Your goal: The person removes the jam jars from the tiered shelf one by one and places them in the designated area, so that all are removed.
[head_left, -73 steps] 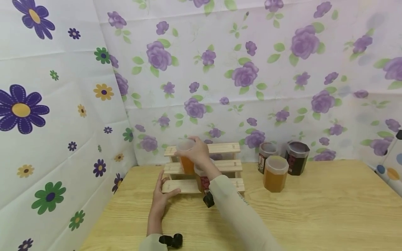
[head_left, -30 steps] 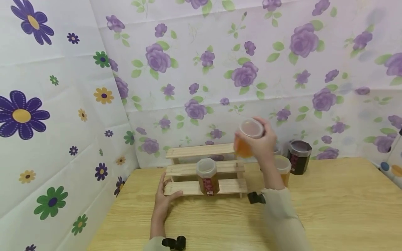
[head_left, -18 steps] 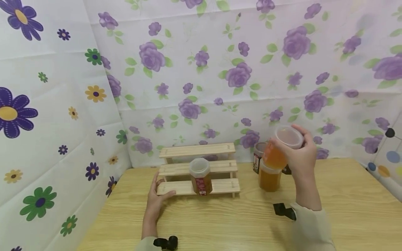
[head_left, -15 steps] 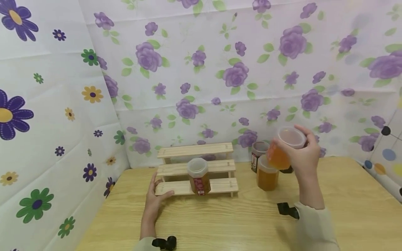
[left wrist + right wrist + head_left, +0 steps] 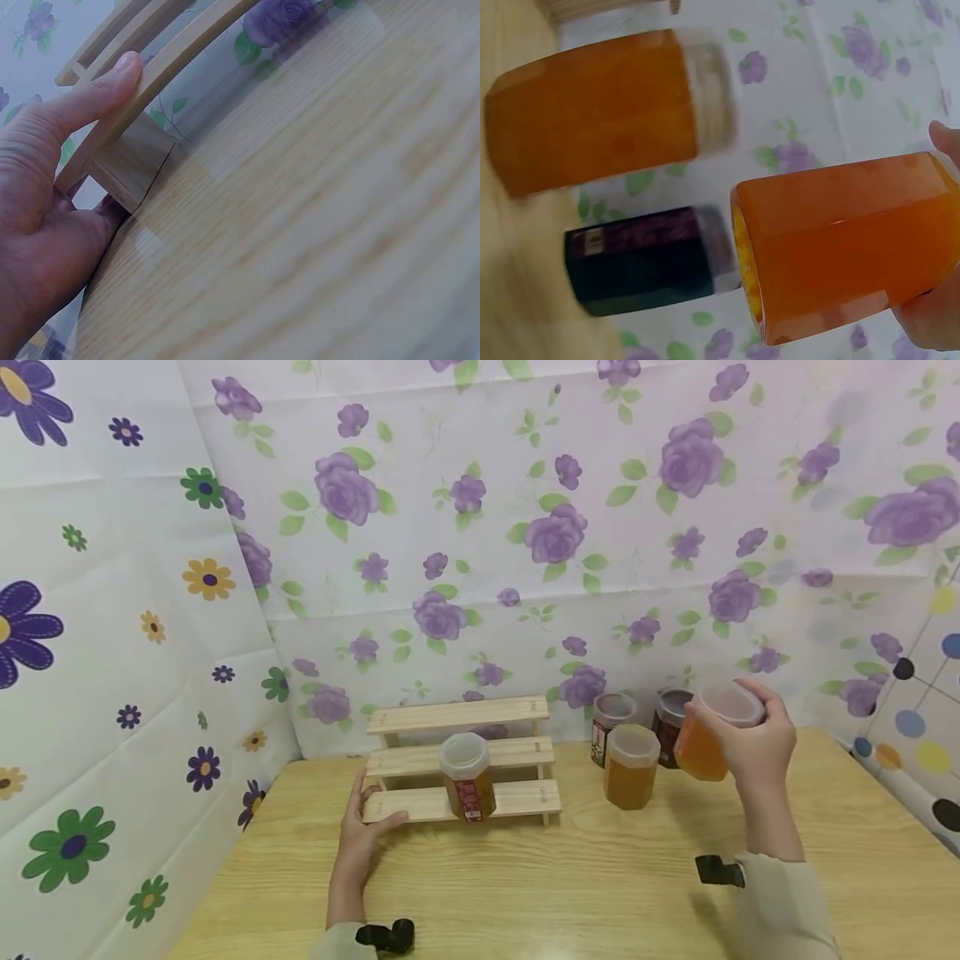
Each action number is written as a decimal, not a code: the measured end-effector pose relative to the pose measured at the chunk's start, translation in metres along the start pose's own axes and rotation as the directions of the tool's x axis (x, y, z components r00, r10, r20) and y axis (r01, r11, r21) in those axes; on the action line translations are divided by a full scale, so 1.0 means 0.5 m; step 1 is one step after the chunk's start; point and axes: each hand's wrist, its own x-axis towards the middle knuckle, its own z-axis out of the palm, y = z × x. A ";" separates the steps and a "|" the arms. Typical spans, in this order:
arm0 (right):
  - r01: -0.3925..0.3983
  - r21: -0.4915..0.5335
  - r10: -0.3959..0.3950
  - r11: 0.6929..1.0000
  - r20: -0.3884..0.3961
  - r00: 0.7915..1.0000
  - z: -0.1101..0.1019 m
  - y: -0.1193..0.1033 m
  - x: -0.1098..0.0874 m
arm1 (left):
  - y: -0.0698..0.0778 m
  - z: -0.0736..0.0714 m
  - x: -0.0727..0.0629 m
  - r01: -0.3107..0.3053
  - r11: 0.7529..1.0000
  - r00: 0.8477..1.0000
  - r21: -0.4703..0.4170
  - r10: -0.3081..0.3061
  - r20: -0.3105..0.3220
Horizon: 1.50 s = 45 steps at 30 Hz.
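Observation:
My right hand (image 5: 761, 747) grips an orange jar (image 5: 702, 750) with a clear lid, tilted and held above the table at the right. In the right wrist view this orange jar (image 5: 847, 244) fills the right side, its bottom towards the other jars. My left hand (image 5: 358, 843) holds the left end of a three-tier wooden rack (image 5: 423, 806). The left wrist view shows the thumb of the left hand (image 5: 52, 195) over the front board of the rack (image 5: 124, 112). On the lowest board stands an amber jar (image 5: 467, 777) with a red label.
Right of the rack, an amber jar (image 5: 631, 768), a labelled jar (image 5: 609, 727) and a dark jar (image 5: 667, 727) stand on the wooden table (image 5: 525, 893). Flowered cloth (image 5: 450, 527) hangs close behind the rack and along the left side.
My right hand has lifted the orange jar off the rack's left side and carried it right, past the standing jars, now somewhat lower. The left hand stays on the rack.

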 end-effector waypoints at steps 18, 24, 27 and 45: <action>-0.090 -0.111 0.107 0.990 0.148 0.983 0.023 0.150 0.034 | -0.003 0.002 0.001 0.025 1.000 1.000 -0.017 -0.024 0.005; -0.091 -0.121 0.111 0.988 0.166 0.980 0.025 0.165 0.038 | -0.002 0.002 -0.002 0.013 1.000 1.000 0.000 -0.013 0.003; -0.096 -0.114 0.114 0.989 0.163 0.980 0.028 0.166 0.040 | -0.001 0.000 0.000 0.006 1.000 1.000 -0.005 -0.006 0.002; 0.144 0.051 -0.151 0.988 0.198 0.969 0.040 0.080 -0.002 | 0.008 -0.001 -0.001 0.024 0.999 0.999 -0.046 -0.023 0.024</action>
